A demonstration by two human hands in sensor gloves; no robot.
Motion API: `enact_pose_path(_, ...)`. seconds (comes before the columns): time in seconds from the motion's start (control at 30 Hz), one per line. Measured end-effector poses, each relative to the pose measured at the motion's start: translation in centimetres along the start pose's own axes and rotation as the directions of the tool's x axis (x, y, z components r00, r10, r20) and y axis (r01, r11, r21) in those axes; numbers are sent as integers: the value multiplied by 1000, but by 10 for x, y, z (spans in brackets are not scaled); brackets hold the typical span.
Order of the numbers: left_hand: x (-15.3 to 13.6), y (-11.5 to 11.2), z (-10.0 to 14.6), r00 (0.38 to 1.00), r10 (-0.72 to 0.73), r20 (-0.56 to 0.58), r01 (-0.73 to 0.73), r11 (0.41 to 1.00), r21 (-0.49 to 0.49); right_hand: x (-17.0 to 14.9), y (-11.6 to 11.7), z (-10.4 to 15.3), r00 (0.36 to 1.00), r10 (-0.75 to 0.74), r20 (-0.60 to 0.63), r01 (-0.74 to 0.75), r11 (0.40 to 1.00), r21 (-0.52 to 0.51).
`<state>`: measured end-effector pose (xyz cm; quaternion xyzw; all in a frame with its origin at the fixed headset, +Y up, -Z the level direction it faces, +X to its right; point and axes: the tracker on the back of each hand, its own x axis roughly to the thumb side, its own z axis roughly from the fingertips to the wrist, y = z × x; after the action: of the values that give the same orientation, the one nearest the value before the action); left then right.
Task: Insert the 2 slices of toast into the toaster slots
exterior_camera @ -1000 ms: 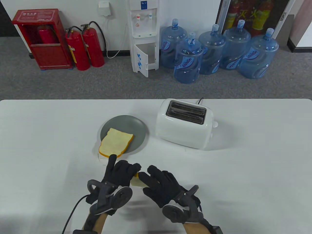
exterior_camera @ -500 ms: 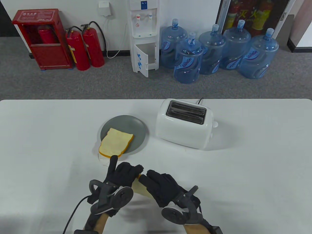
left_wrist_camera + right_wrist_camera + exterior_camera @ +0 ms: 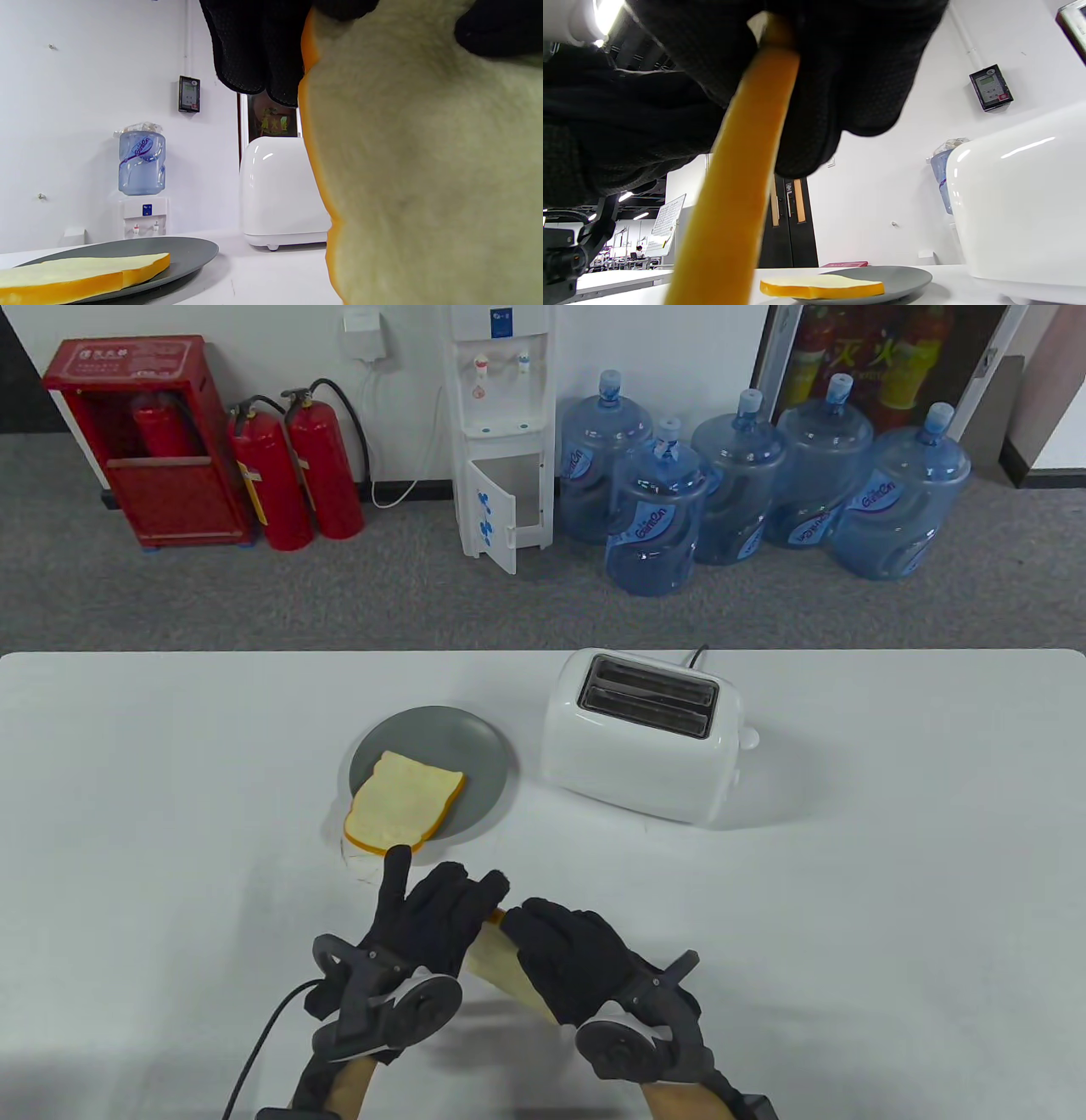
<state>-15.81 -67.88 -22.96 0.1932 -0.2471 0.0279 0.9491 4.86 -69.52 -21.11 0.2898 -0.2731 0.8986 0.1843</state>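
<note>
Near the table's front edge, both gloved hands hold one toast slice (image 3: 496,963) tipped up on its edge. My left hand (image 3: 428,912) lies on its left face, one finger sticking straight out. My right hand (image 3: 564,950) curls over it from the right. The left wrist view is filled by this slice's pale face (image 3: 424,190). Seen from the right wrist, its orange crust (image 3: 738,190) runs edge-on between black fingers (image 3: 848,84). The second slice (image 3: 405,810) lies flat, overhanging the near rim of the grey plate (image 3: 475,746). The white toaster (image 3: 645,746) stands behind, both slots (image 3: 649,695) empty.
The toaster's cord (image 3: 697,655) runs off the table's far edge. Past that edge, on the floor, stand a water dispenser (image 3: 501,432), several blue water bottles (image 3: 764,492) and red fire extinguishers (image 3: 297,475).
The slice has tipped up from nearly flat to standing on edge, and more of it now shows between the hands. My right hand has closed in toward the left.
</note>
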Motion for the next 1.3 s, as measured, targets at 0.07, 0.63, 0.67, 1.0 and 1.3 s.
enact_pose_path(0.07, 1, 0, 0, 1000, -11, 5, 11, 1000, 8, 0, -1, 0, 1000, 13, -2, -13, 1000, -4)
enact_pose_path(0.63, -27, 8, 7, 958, -35, -284, 63, 994, 89, -4, -6, -1, 998, 60, -18, -61, 998, -23)
enact_pose_path(0.67, -29, 9, 7, 951, -42, -308, 72, 994, 88, -4, -6, -1, 998, 61, -19, -62, 998, -23)
enact_pose_path(1.0, -46, 2, 11, 910, -112, -400, 133, 991, 23, -3, -7, -1, 998, 64, -22, -64, 998, -22)
enact_pose_path(1.3, -71, -15, 19, 860, -152, -488, 115, 988, -105, -3, -7, -2, 997, 67, -24, -68, 998, -15)
